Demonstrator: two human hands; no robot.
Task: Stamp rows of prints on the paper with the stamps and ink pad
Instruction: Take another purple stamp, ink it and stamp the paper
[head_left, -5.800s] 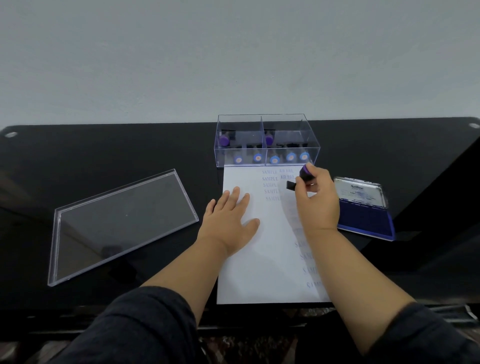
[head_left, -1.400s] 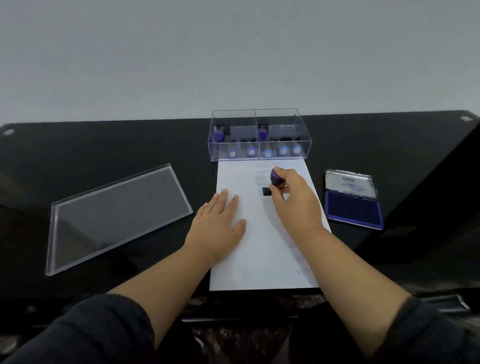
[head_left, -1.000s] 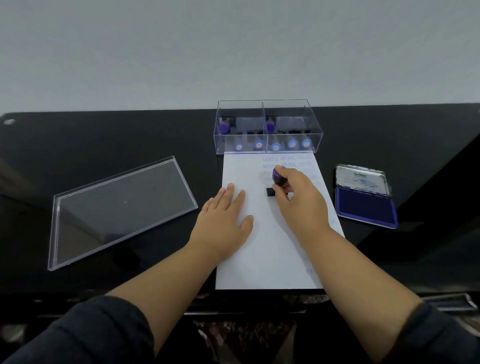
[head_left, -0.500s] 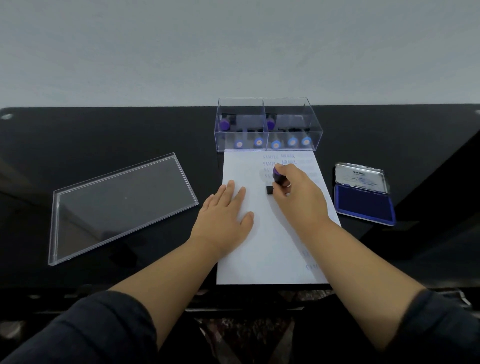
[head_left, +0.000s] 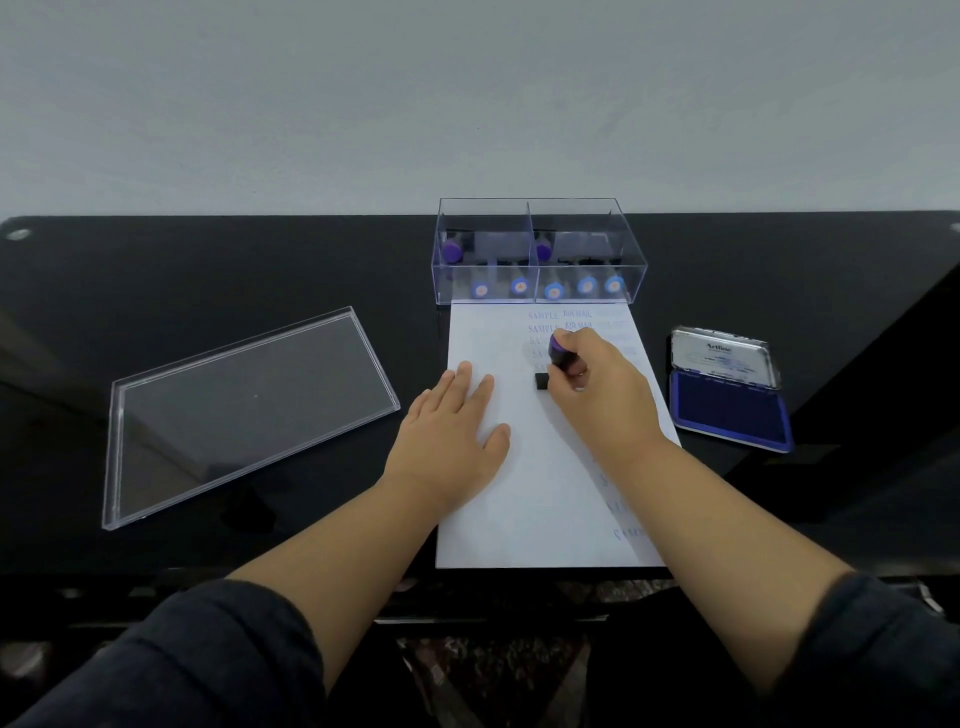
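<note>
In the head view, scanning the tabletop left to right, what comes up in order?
Clear plastic lid → left hand flat on the paper → right hand gripping the purple-handled stamp → open blue ink pad. The clear stamp box sits farther back, above the paper, so it is left out.

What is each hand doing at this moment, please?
Left hand: open, fingers flat, pressing on the paper.
Right hand: closed round the stamp, its base down on the paper.
</note>
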